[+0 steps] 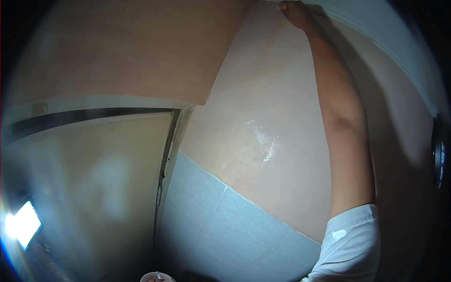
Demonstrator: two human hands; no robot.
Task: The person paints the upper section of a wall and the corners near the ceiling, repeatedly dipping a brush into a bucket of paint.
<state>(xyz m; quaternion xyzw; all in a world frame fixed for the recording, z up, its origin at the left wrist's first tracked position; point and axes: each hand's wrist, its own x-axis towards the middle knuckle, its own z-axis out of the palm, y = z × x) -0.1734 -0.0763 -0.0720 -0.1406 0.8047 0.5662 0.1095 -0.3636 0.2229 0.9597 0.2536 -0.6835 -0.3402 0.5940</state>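
Note:
My right arm reaches up along the pinkish plaster wall (244,94), in a white sleeve with a pale paint-like spot on it. At its end my right hand (295,14) is closed, up where the wall meets the white cornice (357,26). I cannot tell what its fingers hold. Lower on the wall a wet patch (265,143) shines in the light. My left hand is out of view. At the bottom edge shows the rim of a white tub (146,277), with something pinkish inside.
Grey-blue tiles (221,211) cover the lower wall. To the left stands a pale door (103,174) in a worn frame (176,145). A bright work lamp (29,225) glares at lower left. A dark round object (438,150) is at the right edge.

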